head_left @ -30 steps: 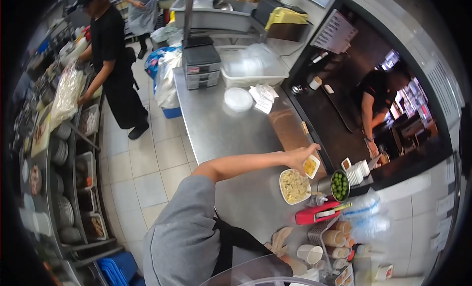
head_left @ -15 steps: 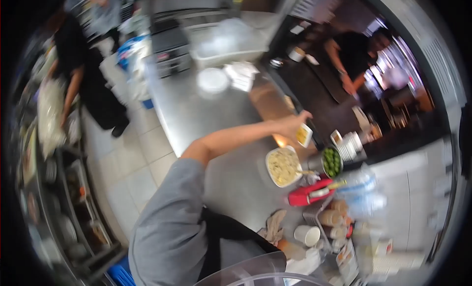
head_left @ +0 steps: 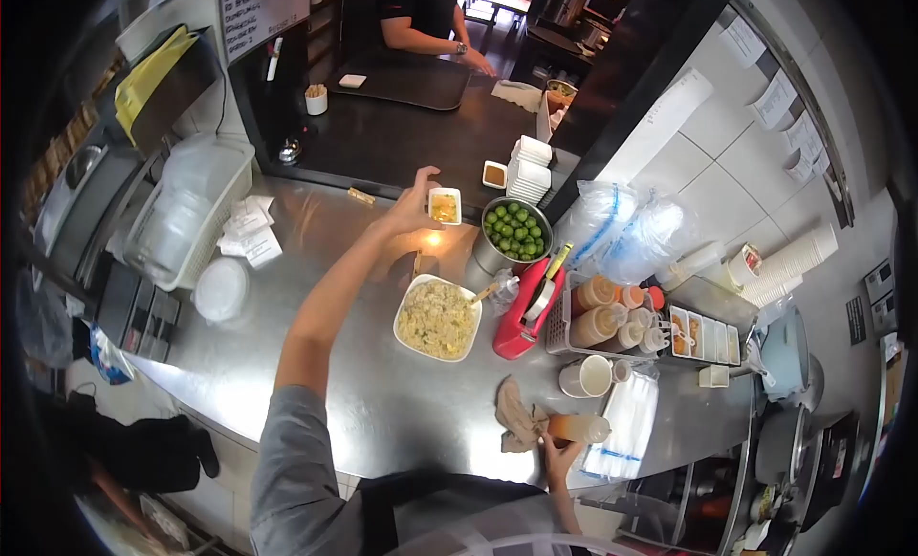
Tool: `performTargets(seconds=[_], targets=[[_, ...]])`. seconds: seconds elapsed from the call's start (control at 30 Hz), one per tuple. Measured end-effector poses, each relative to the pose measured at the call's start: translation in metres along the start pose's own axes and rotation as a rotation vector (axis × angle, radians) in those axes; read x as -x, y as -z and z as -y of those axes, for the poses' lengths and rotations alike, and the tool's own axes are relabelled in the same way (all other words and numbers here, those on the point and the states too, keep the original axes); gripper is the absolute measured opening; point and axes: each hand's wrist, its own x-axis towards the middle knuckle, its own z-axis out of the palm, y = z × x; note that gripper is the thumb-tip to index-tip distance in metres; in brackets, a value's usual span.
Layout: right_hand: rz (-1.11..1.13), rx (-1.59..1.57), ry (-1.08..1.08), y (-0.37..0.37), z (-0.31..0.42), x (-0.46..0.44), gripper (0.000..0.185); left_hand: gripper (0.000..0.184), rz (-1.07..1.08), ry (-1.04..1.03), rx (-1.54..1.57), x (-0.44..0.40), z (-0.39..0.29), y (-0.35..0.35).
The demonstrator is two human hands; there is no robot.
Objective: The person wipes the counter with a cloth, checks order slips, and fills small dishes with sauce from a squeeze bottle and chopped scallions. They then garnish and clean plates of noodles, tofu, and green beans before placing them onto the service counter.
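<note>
My left hand (head_left: 417, 204) grips a small square white dish (head_left: 445, 206) with yellow pieces in it, held over the far side of the steel counter (head_left: 382, 403). Below it stands a square white bowl of fried rice (head_left: 437, 319), with a spoon handle at its right edge. My right hand (head_left: 559, 457), near the front edge, is closed round a squeeze bottle (head_left: 579, 429) of orange-brown sauce lying sideways. A crumpled brown cloth (head_left: 519, 414) is just left of the bottle. A metal pot of green limes (head_left: 513, 229) stands right of the dish.
A red tape dispenser (head_left: 529, 307) and a basket of sauce bottles (head_left: 601, 312) stand right of the rice. Beyond the hatch, a person's arm (head_left: 421, 40) is over a black tray (head_left: 406, 81). Stacked white dishes (head_left: 529, 171) sit by the pot. Another person's dark clothing (head_left: 143, 456) shows lower left.
The view has swung right, bringing my right hand and the squeeze bottle into sight. My left hand still holds the small dish, now more level. The person beyond the hatch has shifted their arms.
</note>
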Motion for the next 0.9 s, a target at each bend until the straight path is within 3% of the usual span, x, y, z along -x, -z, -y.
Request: performTargets(seconds=[0.13,0.23,0.37,0.47,0.63,0.73,0.9], targets=[[-0.052,0.07,0.059,-0.002,-0.024,-0.001,0.067,0.098,0.031,-0.031,-0.017,-0.035,0.036,-0.018],[-0.027,0.097,0.002,-0.001,-0.035,-0.001,0.085,0.098,0.074,-0.059,-0.009,-0.058,0.064,-0.033],[0.011,0.095,-0.041,0.001,0.006,-0.003,0.087,0.098,0.101,-0.048,0.046,-0.082,0.094,-0.053],[-0.003,0.062,-0.076,-0.003,0.04,-0.009,0.086,0.097,0.105,-0.048,0.058,-0.093,0.103,-0.065],[-0.061,0.053,-0.009,-0.005,0.034,-0.01,0.087,0.095,0.118,-0.036,0.166,-0.106,0.101,-0.079],[-0.016,0.067,-0.101,-0.004,0.03,-0.009,0.1,0.095,0.121,-0.058,0.09,-0.112,0.099,-0.083],[-0.036,0.041,-0.003,-0.008,0.036,-0.012,0.112,0.098,0.101,-0.099,0.029,-0.125,0.106,-0.095]])
